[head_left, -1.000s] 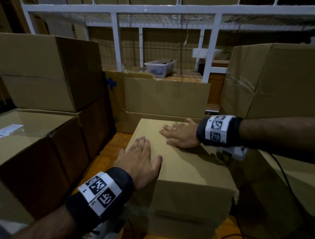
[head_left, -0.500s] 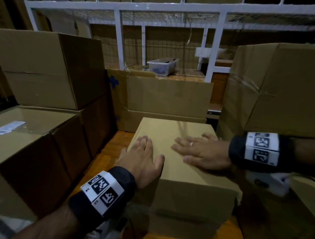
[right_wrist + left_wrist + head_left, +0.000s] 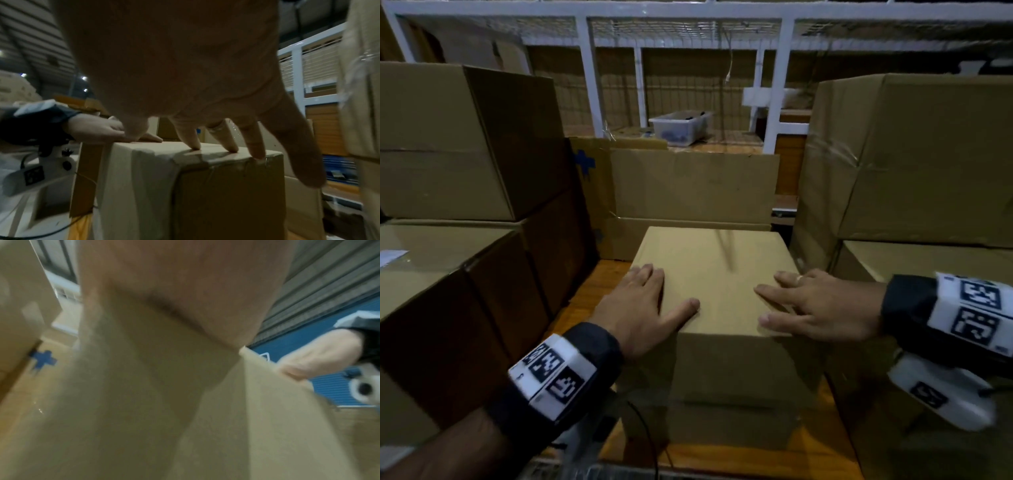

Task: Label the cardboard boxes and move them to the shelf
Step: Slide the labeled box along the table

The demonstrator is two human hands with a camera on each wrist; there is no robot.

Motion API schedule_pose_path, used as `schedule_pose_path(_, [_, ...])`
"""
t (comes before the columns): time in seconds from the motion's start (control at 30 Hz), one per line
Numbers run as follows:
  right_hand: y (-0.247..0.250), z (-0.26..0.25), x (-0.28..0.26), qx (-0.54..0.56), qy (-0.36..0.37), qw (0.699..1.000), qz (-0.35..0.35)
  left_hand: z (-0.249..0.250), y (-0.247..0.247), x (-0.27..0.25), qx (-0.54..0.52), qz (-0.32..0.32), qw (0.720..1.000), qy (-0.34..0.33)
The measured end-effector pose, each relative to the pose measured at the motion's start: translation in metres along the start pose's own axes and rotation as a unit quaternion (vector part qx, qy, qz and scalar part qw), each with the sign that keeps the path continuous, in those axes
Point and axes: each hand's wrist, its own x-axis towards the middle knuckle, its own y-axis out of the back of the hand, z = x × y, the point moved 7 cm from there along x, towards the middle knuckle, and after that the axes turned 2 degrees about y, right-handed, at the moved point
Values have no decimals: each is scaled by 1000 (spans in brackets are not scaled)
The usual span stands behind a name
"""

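Note:
A plain brown cardboard box (image 3: pixel 717 281) stands on the wooden floor in the middle of the head view, its top face bare. My left hand (image 3: pixel 650 301) lies flat on its near left corner, fingers straight and thumb spread. My right hand (image 3: pixel 808 305) rests on the near right edge with fingers straight and spread; in the right wrist view its fingertips (image 3: pixel 232 147) touch the box's (image 3: pixel 205 186) taped top edge. The left wrist view is blurred; the box (image 3: pixel 144 402) fills it, with the right hand (image 3: pixel 320 356) at its far edge.
Stacked cardboard boxes (image 3: pixel 458 144) wall the left side, and a lower one carries a white label (image 3: pixel 390 257). More boxes (image 3: pixel 914 157) rise on the right. A flattened carton (image 3: pixel 688 192) leans behind. A white metal shelf (image 3: pixel 777 85) stands beyond, holding a clear plastic bin (image 3: pixel 681 126).
My right hand has slid from the far middle of the box top toward its near right edge. The left hand has stayed in place. The head view has drawn slightly closer.

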Motion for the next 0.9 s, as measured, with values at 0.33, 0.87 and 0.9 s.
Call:
schedule_pose_path(0.33, [-52, 7, -12, 214, -57, 955, 196, -36, -14, -23, -130, 62, 989, -16])
schedule_pose_path(0.87, [-65, -7, -14, 113, -52, 923, 365, -22, -26, -49, -44, 170, 981, -80])
schedule_pose_path(0.9, [-65, -9, -13, 106, -53, 926, 359, -21, -26, -48, -38, 170, 982, -72])
